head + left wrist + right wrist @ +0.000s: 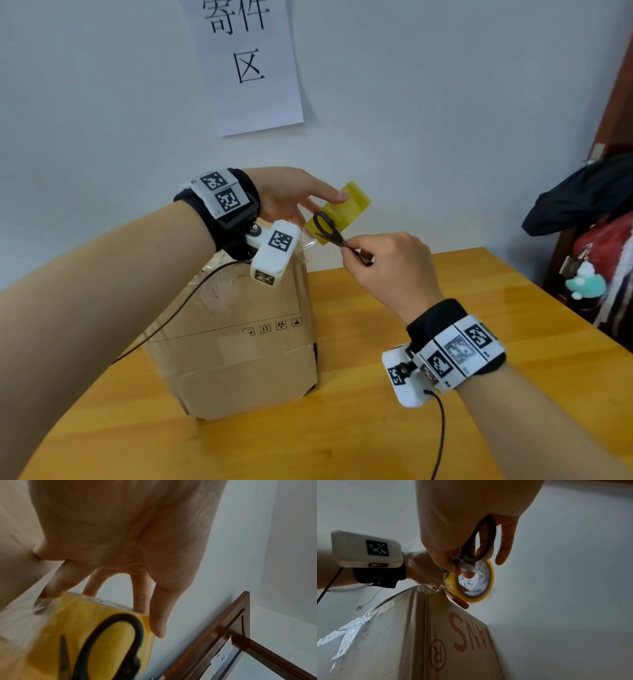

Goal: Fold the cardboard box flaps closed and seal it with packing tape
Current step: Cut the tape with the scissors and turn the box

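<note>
— What have your hands got?

— Your left hand [287,195] grips the tape roll [346,209], thumb on the outer face and fingers [142,596] through and around the core. You hold it up in the air, above the box's far top corner. Your right hand [387,263] pinches the scissors [330,233] at the blade end, so the black loops point up toward the roll and sit just in front of it.

— And the box?

— The box [239,329] stands on the table [445,394], under your left wrist. Clear tape already runs across its top and in a band around its near face. At the top corner beside the roll there is a crumpled bit of clear tape [428,588]. From the wrist views a clear strip seems to run from the roll to that corner, but it is blurred and you cannot be sure.

— Anything else around?

— A paper sign [246,65] is on the wall behind, and a dark bag [582,202] lies off to your right.
</note>
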Motion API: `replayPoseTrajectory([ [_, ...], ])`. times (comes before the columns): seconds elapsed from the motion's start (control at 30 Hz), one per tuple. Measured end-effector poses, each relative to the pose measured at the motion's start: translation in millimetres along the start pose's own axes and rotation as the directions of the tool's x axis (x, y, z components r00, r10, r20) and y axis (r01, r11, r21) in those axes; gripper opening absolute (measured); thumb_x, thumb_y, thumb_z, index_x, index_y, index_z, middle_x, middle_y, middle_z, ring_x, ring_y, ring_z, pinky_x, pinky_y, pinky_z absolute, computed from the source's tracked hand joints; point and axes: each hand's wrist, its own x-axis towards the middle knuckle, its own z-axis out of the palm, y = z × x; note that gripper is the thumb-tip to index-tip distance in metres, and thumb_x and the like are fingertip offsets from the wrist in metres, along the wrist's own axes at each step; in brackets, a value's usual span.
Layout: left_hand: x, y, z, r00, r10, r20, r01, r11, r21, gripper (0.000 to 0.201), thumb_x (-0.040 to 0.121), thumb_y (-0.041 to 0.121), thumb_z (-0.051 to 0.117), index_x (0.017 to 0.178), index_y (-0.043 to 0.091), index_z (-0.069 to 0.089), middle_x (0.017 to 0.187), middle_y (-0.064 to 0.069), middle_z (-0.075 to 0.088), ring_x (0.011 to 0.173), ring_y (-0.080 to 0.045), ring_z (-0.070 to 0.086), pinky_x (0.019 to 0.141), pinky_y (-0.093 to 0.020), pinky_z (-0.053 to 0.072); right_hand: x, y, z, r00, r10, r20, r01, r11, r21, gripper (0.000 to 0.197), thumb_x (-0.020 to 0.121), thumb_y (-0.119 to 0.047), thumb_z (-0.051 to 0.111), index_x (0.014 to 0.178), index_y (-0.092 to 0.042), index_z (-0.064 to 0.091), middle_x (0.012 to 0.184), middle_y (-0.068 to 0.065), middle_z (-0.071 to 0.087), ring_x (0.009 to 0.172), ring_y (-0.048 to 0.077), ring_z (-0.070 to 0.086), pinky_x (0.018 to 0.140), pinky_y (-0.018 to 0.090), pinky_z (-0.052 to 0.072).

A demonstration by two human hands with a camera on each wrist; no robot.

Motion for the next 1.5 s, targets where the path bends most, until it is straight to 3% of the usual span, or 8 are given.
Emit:
replayPoseTrajectory([
  [0.1,0,3,5,1.0,0.011,-0.012,-0.011,1.0,-0.012,0.047,0.086,0.034,0.07,0.12,0.003,0.063,0.12,-0.021,0.067,0.088,-0.039,0.07,0.052,-0.032,0.055,5,-5,2,0.999,0.01,0.033,-0.009,1.0,-0.022,0.024,0.09,-0.036,0.06,0.08,-0.025,0.077,0.055,-0.006,0.062,0.05,0.02,0.054,0.045,0.022,0.04],
  [0.23,4,3,8,0.999,0.002,-0.053,-0.001,1.0,0.011,0.05,0.087,0.034,0.072,0.125,0.003,0.062,0.123,-0.02,0.066,0.091,-0.037,0.072,0.062,-0.034,0.057,9,-12,4,0.992,0.048,0.118,-0.036,0.994,-0.099,0.027,0.094,-0.04,0.057,0.08,-0.027,0.076,0.056,-0.004,0.061,0.054,0.023,0.056,0.048,0.027,0.044],
  [0.47,7,2,11,0.997,-0.014,-0.075,0.016,1.0,0.024,0.051,0.085,0.033,0.074,0.126,0.006,0.062,0.123,-0.018,0.066,0.09,-0.036,0.073,0.068,-0.041,0.061,7,-22,3,0.992,0.053,0.115,-0.027,0.976,-0.217,0.03,0.096,-0.038,0.055,0.077,-0.026,0.075,0.055,-0.005,0.057,0.052,0.022,0.053,0.047,0.024,0.026],
  [0.57,5,4,14,0.996,-0.014,-0.091,0.018,0.999,0.043,0.047,0.087,0.032,0.072,0.126,0.005,0.063,0.115,-0.015,0.069,0.073,-0.03,0.074,0.057,-0.034,0.06,8,-27,3,0.993,0.054,0.108,-0.026,0.968,-0.25,0.03,0.096,-0.037,0.055,0.078,-0.025,0.076,0.053,-0.005,0.049,0.05,0.022,0.046,0.051,0.026,0.024],
  [0.77,6,2,14,0.995,0.003,-0.103,0.002,0.999,0.049,0.046,0.088,0.028,0.071,0.124,0.0,0.062,0.118,-0.019,0.069,0.067,-0.028,0.073,0.051,-0.031,0.056,9,-32,4,0.983,0.071,0.168,-0.011,0.943,-0.333,0.034,0.099,-0.037,0.051,0.075,-0.025,0.072,0.052,-0.005,0.038,0.053,0.024,0.042,0.066,0.034,0.029],
  [1.0,15,-4,12,0.995,-0.004,-0.096,0.012,0.997,0.078,0.072,0.068,0.038,0.082,0.128,0.004,0.061,0.129,-0.021,0.061,0.103,-0.046,0.067,0.096,-0.055,0.051,-6,-22,7,0.981,0.079,0.179,-0.008,0.93,-0.367,0.036,0.099,-0.035,0.052,0.069,-0.025,0.069,0.047,-0.006,0.048,0.047,0.02,0.045,0.071,0.038,0.035],
  [1.23,19,-2,19,0.996,-0.021,-0.086,0.03,0.995,0.097,0.059,0.083,0.037,0.075,0.129,0.004,0.059,0.133,-0.022,0.058,0.113,-0.052,0.059,0.09,-0.053,0.053,-19,-6,-4,0.977,0.093,0.19,-0.016,0.929,-0.37,0.033,0.099,-0.037,0.053,0.073,-0.027,0.07,0.046,-0.008,0.051,0.044,0.016,0.04,0.07,0.038,0.033],
  [1.5,14,2,19,0.998,-0.019,-0.052,0.022,0.998,0.053,0.059,0.078,0.037,0.075,0.125,0.004,0.061,0.128,-0.02,0.061,0.104,-0.046,0.067,0.086,-0.051,0.055,-20,-1,-15,0.984,0.084,0.157,-0.03,0.949,-0.314,0.033,0.099,-0.037,0.051,0.074,-0.029,0.07,0.048,-0.007,0.054,0.045,0.014,0.04,0.072,0.038,0.033],
])
